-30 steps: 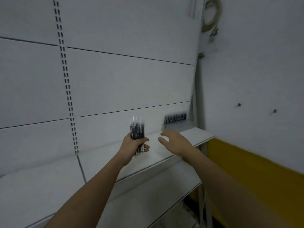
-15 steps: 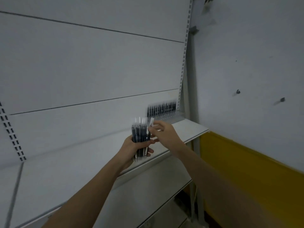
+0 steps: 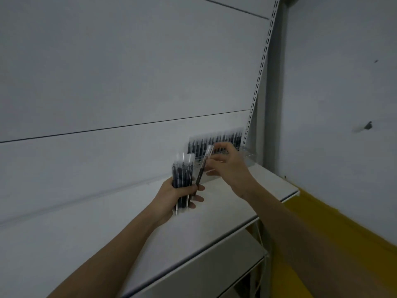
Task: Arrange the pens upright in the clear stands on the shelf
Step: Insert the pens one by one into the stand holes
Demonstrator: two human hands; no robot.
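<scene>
**One pen drawn from the bundle**

The left hand (image 3: 171, 195) grips a bundle of pens (image 3: 182, 179) upright above the white shelf (image 3: 214, 214) — a ready supply, kept close. The right hand (image 3: 227, 166) pinches a single pen (image 3: 203, 168), tilted, its lower end still among the others. Behind, blurred, the clear stand (image 3: 247, 157) holds a row of pens (image 3: 214, 143) against the back panel — presumably this one's destination.

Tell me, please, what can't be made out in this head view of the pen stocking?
- Row of pens in the clear stand: motion blur prevents a count, and the right hand covers its middle.
- Bundle of pens: lower ends hidden in the left hand.
- Single pen: markings too blurred to read.
</scene>
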